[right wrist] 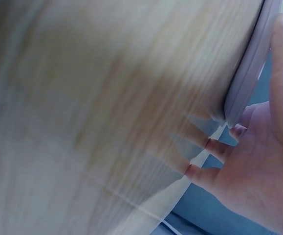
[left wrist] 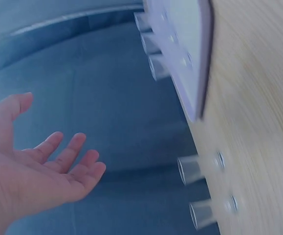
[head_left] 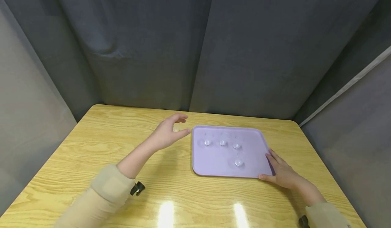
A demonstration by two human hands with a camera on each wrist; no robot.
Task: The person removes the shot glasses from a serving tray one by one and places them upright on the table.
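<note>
1. Near the far edge of the surface [head_left: 91,160], the left hand [head_left: 167,133] hovers with fingers loosely spread, holding nothing; a small clear cup [head_left: 176,129] shows faintly behind its fingers.
2. Motion blur smears both wrist views.
3. A lilac plastic tray [head_left: 213,163] with rounded corners carries four small clear cups [head_left: 222,142].
4. At its near right corner, the right hand [head_left: 282,173] grips the rim.
5. Glossy light wood grain tops the surface; grey curtains [head_left: 195,44] enclose it.
</note>
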